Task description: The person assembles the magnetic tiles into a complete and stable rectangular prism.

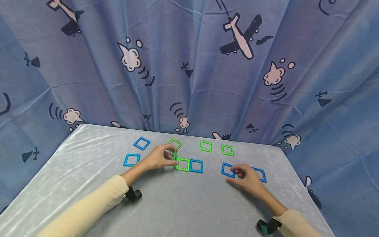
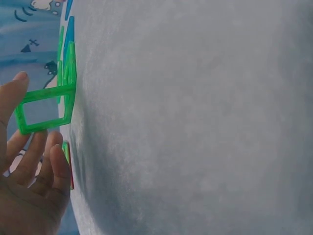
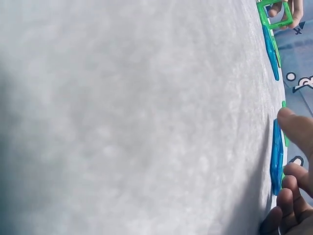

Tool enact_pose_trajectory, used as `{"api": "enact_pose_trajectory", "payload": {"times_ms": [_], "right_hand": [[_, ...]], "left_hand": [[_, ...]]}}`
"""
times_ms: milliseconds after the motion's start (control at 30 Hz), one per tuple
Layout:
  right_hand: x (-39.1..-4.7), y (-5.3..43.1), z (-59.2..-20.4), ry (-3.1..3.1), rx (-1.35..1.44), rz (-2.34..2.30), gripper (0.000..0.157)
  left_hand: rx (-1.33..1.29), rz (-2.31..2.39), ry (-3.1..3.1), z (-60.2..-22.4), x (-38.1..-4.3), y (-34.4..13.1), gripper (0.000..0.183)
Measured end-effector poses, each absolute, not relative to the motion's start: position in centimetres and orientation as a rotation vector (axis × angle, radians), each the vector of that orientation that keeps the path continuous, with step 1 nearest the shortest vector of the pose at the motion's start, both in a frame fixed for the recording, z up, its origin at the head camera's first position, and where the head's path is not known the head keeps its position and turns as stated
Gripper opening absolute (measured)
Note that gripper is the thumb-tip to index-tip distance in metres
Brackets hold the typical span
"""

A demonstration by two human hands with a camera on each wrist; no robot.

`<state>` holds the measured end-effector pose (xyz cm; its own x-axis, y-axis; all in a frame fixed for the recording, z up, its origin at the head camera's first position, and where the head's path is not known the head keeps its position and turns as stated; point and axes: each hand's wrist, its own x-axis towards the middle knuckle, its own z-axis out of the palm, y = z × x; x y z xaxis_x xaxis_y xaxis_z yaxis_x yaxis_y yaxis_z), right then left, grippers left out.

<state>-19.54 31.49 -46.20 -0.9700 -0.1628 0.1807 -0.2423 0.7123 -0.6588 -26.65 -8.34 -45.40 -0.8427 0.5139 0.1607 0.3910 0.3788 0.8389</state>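
My left hand [image 1: 160, 157] pinches a green square magnetic tile [image 1: 175, 155] between thumb and fingers. That tile stands upright along the left edge of a flat green square tile [image 1: 183, 170]; in the left wrist view the upright tile [image 2: 45, 91] shows as an open frame. A blue square tile [image 1: 196, 171] lies flat against the flat green one's right side. Over on the right, my right hand [image 1: 248, 179] is spread at a flat blue square tile [image 1: 222, 168], thumb near its front edge and fingertips at its right side. In the right wrist view this blue tile [image 3: 277, 156] appears edge-on.
Behind the hands lie green square tiles [image 1: 205, 150], [image 1: 227, 154] and a turned green tile [image 1: 179, 144]. Blue tiles [image 1: 141, 138], [image 1: 125, 160] are at the left, one partly behind my left wrist. Another blue tile [image 1: 263, 175] sits behind my right hand. A patterned curtain [image 1: 201, 98] borders the table's back.
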Motion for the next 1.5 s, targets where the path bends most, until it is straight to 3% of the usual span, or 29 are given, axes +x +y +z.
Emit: {"api": "enact_pose_trajectory", "payload": {"times_ms": [533, 1500], "right_hand": [[-20.5, 30.7, -46.3, -2.784, 0.403, 1.092, 0.015], [-21.3, 31.0, -45.4, -2.759, 0.608, 1.069, 0.012]], "left_hand": [[0.828, 1.481, 2.501, -45.2, -26.7, -8.3, 0.056], [0.851, 1.499, 2.469, -45.5, -26.8, -8.3, 0.058]]}}
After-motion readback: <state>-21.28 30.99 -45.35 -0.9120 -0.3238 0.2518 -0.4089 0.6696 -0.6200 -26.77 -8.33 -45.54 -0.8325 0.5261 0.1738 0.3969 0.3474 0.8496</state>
